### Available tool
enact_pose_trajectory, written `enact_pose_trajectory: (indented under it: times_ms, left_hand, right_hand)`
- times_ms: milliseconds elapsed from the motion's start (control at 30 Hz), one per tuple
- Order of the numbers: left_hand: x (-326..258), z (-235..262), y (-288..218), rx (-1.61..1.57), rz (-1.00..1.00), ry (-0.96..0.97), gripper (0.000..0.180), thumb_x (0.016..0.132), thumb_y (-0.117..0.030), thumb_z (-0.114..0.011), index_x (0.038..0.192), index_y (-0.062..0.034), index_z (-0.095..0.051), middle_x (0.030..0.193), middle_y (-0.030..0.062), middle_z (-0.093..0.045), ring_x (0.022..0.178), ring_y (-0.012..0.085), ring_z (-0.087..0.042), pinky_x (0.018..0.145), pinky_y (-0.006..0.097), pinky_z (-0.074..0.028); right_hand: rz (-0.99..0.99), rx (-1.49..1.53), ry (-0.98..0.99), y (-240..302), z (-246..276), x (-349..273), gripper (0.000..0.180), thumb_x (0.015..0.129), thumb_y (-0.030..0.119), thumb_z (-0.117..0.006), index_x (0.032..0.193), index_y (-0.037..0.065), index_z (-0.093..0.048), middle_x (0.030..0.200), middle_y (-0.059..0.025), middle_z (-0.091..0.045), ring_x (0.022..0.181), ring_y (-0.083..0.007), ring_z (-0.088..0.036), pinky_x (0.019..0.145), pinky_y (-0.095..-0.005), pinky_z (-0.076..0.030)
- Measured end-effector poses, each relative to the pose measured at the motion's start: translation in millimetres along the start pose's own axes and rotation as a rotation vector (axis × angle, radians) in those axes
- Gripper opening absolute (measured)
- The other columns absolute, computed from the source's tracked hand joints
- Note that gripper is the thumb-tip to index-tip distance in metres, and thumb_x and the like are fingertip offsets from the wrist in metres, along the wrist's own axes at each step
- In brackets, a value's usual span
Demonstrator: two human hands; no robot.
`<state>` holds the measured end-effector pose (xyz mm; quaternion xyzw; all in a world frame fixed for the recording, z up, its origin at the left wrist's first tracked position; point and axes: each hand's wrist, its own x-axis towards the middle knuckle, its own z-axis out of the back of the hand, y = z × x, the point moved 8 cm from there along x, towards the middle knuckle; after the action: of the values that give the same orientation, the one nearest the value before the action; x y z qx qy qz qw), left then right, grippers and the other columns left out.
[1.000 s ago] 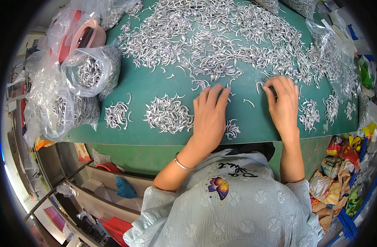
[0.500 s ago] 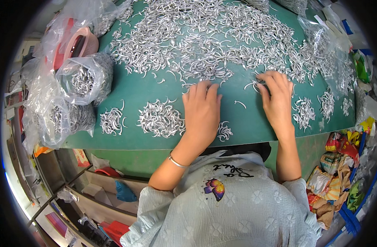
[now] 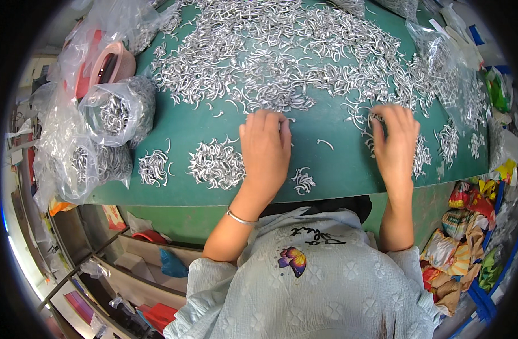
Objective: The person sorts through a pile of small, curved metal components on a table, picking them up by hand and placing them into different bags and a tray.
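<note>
Small curved silver metal pieces (image 3: 276,90) lie in a wide spread across the green table (image 3: 327,175). My left hand (image 3: 264,147) is at the near edge of this spread, palm down, fingers bent; its fingertips are mostly hidden. A silver piece shows beside its index finger. My right hand (image 3: 397,138) is farther right, thumb and fingers curled toward each other over several pieces; whatever is between them is too small to make out. One loose curved piece (image 3: 326,144) rests between the hands. Below my left hand sits a small heap (image 3: 303,181), and left of it a larger heap (image 3: 216,164).
A further heap (image 3: 154,168) is at left, another (image 3: 448,145) at right. Clear plastic bags (image 3: 115,107) of metal pieces and a pink basket (image 3: 123,62) stand on the left. Plastic wrapping (image 3: 443,68) covers the right side. Below the table are shelves (image 3: 151,254) and colourful packages (image 3: 451,243).
My left hand has shifted slightly left, uncovering more of the small heap below it. My right hand has moved right, away from the pieces it was touching, toward the right-hand heap.
</note>
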<state>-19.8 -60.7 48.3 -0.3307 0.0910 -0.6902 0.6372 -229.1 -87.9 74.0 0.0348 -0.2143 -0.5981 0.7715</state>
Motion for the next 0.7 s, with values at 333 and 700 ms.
enact_pose_trajectory:
  times_ms: [333,700]
  left_hand:
    - [-24.6,35.7,20.2,-0.082,0.077,-0.102,0.016,0.078,0.008,-0.067,0.090,-0.0016,-0.062,0.082,0.0090,-0.063,0.071,0.0236,-0.060,0.069,0.033,-0.047]
    - [-46.1,83.6,47.5,0.021,0.205,-0.203,0.018,0.082,0.010,-0.063,0.097,0.0008,-0.067,0.089,0.0127,-0.065,0.079,0.0256,-0.063,0.072,0.032,-0.049]
  right_hand:
    - [0.175,0.367,0.092,33.5,-22.8,-1.6,0.012,0.079,0.006,-0.070,0.088,0.004,-0.062,0.086,-0.0094,-0.061,0.087,-0.0295,-0.057,0.079,-0.0398,-0.042]
    - [0.449,0.402,0.419,147.3,-80.5,-12.3,0.022,0.082,0.008,-0.067,0.103,0.004,-0.061,0.091,-0.0134,-0.063,0.089,-0.0320,-0.060,0.077,-0.0419,-0.048]
